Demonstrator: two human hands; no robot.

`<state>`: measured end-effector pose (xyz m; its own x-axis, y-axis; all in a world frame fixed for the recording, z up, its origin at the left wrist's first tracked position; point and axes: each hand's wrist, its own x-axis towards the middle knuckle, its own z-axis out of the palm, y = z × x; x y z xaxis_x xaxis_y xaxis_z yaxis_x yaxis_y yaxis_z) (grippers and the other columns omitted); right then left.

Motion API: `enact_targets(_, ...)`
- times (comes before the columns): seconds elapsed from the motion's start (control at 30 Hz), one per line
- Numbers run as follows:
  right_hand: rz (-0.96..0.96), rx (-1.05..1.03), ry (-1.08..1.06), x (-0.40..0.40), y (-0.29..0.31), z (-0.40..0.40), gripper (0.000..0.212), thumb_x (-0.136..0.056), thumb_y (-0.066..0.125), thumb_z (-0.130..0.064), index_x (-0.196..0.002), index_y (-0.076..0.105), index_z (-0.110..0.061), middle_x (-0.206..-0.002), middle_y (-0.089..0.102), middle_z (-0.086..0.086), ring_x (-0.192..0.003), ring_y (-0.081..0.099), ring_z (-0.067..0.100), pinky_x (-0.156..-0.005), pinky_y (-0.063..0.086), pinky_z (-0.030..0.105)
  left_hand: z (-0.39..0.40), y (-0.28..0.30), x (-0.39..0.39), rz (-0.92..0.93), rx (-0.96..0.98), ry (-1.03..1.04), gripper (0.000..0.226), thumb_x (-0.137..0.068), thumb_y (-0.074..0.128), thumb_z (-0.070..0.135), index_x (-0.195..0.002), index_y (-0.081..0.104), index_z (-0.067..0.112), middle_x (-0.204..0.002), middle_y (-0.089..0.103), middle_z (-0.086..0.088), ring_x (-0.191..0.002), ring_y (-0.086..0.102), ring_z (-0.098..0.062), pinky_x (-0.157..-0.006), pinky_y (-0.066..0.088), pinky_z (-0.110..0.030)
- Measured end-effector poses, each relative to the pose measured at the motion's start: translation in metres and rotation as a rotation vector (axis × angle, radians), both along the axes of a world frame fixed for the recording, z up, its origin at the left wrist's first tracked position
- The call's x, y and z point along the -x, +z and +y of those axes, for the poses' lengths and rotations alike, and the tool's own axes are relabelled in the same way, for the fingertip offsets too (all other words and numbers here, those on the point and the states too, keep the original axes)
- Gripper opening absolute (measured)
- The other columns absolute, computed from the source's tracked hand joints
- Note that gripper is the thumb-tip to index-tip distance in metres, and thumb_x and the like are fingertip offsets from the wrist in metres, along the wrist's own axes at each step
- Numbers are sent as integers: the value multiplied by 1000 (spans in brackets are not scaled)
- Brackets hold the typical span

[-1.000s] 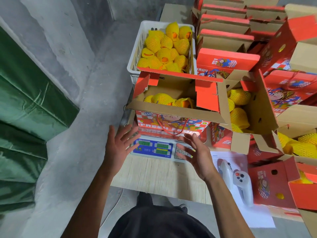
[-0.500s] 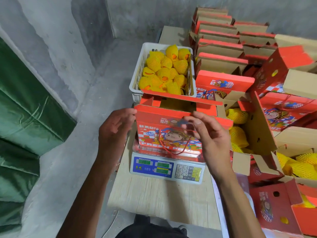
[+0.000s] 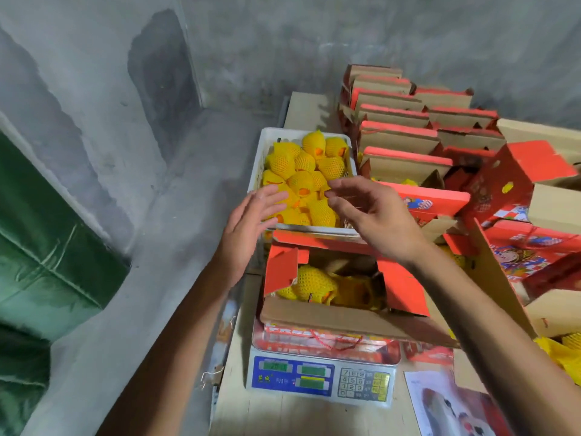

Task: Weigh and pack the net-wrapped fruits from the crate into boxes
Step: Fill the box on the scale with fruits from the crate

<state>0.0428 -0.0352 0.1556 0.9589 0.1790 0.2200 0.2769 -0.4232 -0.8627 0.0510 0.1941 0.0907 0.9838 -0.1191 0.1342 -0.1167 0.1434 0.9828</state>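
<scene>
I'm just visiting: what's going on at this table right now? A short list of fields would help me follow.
Left hand: open, empty, at the near edge of the white crate
Right hand: open, empty, above the crate's near right corner
Crate contents: net-wrapped fruits, piled
Box on scale: flaps open, several wrapped fruits inside
Scale: under the box, display unreadable
Behind: stacked red boxes
</scene>
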Motion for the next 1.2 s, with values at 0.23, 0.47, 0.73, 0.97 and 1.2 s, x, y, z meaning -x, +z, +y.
enact_targets(0.23,133,205,106,-95,-34,-8,12,-98,69,-20,-109,70,-16,-89,72,-11,-74,65,-3,-70,51,18,-14,-23,-71,113,-31,-47,43,-112,29,34,-142,51,14,-136,65,-4,-120,66,-17,-106,50,-39)
enact_targets(0.47,353,670,109,-192,-101,-20,48,-97,67,-37,-138,57,-14,-131,65,9,-116,63,25,-94,48,31,-28,-74,-167,169,-417,-17,52,-101,63,27,-147,42,18,-135,59,-3,-115,64,-26,-86,54,-45)
enact_targets(0.73,645,1136,94,-255,-197,-1,98,-98,55,-58,-161,2,-5,-162,23,23,-143,36,45,-109,42,49,-53,-136,-243,-69,-1678,-399,77,-90,64,59,-153,38,23,-149,47,-6,-138,35,-30,-108,34,-44)
enact_targets(0.97,628,1110,46,-270,-232,3,101,-94,67,-42,-161,-1,-9,-159,13,25,-142,36,44,-107,44,45,-76,-161,-265,-86,-2084,-496,80,-86,69,52,-153,36,25,-149,49,-6,-143,25,-33,-108,29,-46)
enact_targets(1.2,552,665,-118,-302,-190,5,131,-78,82,-51,-161,-12,-13,-155,37,22,-129,54,40,-99,52,48,-62,-159,-262,-203,-1911,-329,71,-73,77,51,-127,55,10,-123,62,-8,-119,42,-30,-103,28,-44)
